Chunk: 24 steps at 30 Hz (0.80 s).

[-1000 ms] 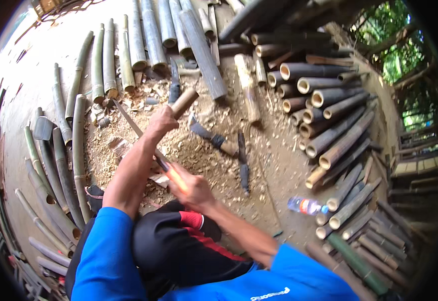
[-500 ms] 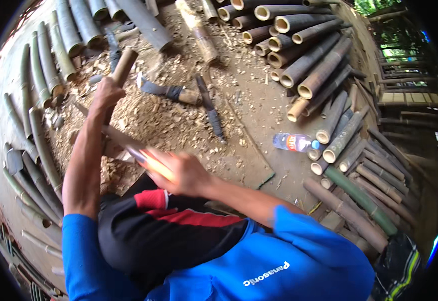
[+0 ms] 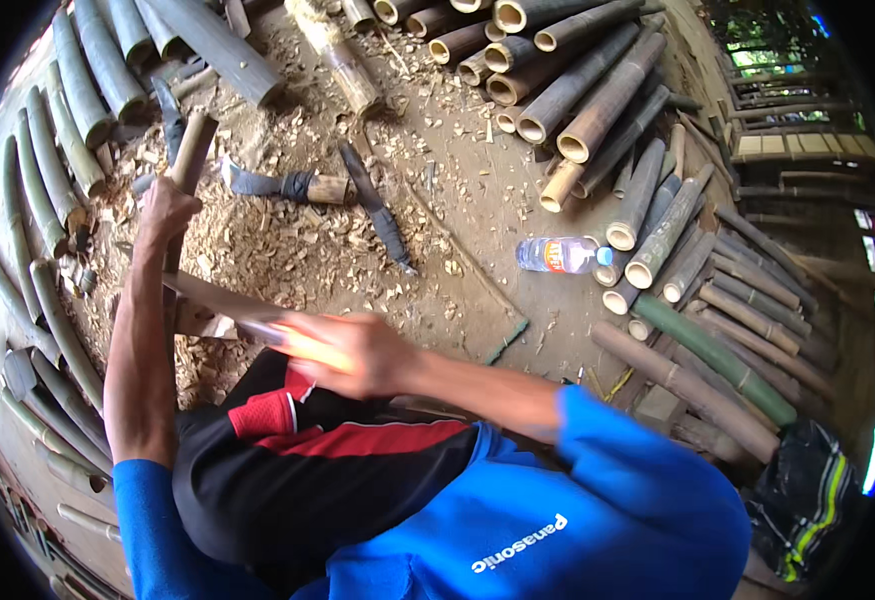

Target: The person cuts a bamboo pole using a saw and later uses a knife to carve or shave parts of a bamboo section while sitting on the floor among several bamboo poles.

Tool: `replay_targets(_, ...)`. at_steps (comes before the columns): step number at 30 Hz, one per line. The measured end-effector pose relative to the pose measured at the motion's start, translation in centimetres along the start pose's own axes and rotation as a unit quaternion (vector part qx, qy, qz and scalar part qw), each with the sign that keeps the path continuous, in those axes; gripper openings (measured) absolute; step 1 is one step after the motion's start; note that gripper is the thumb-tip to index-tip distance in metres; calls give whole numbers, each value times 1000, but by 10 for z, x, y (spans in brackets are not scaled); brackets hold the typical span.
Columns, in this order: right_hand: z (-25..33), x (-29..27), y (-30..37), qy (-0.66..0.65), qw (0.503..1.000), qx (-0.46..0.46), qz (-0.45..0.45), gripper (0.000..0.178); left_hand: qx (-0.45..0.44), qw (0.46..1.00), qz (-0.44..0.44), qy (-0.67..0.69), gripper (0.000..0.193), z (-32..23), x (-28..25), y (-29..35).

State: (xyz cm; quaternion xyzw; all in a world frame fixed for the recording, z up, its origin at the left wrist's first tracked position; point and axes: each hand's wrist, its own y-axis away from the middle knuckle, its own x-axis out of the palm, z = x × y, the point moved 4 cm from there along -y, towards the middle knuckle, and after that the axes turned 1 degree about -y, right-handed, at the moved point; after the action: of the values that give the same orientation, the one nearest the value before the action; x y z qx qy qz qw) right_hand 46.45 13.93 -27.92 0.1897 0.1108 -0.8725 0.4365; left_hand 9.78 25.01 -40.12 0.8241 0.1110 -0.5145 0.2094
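Observation:
My left hand (image 3: pixel 167 208) is wrapped round a length of bamboo (image 3: pixel 193 152) that stands tilted among the shavings at my left. My right hand (image 3: pixel 367 355) grips the orange handle of a long-bladed tool (image 3: pixel 227 300), smeared by motion. Its blade runs leftward across the lower part of the bamboo, passing behind my left forearm; saw or knife, I cannot tell. Beneath the blade lies a pale piece of wood (image 3: pixel 202 320), partly hidden. Beyond my hands lie a wood-handled blade (image 3: pixel 282 186) with dark wrapping and a dark knife (image 3: pixel 375 205) with a wrapped handle.
Wood shavings (image 3: pixel 287 250) cover the ground ahead. Cut bamboo poles (image 3: pixel 82 80) line the left, and more bamboo (image 3: pixel 607 120) is stacked at the far right. A clear plastic bottle (image 3: pixel 557 255) lies right of centre. A dark bag-like bundle (image 3: pixel 802 500) with a yellow stripe is at lower right.
The whole scene has shifted left and slightly up in the picture as my head turned. Both hands keep their grips; the bladed tool still lies across the bamboo.

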Motion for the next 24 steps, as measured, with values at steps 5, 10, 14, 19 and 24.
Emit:
replay_targets(5,-13,-25,20,56,997,-18,-47,39,-40,995,59,76,32,-14,-4,11)
replay_targets(10,-26,60,-106,48,995,-41,-75,47,-45,996,76,22,35,-36,6,-2)
replay_targets(14,-10,11,-30,-13,1000,-4,-16,44,-71,993,93,-17,32,-30,-4,6)
replay_targets(19,9,-63,64,3,998,39,43,53,-81,992,96,15,44,-34,-17,21)
replay_targets(24,-27,22,-66,-29,997,-65,-32,39,-66,994,89,8,45,-42,-9,11)
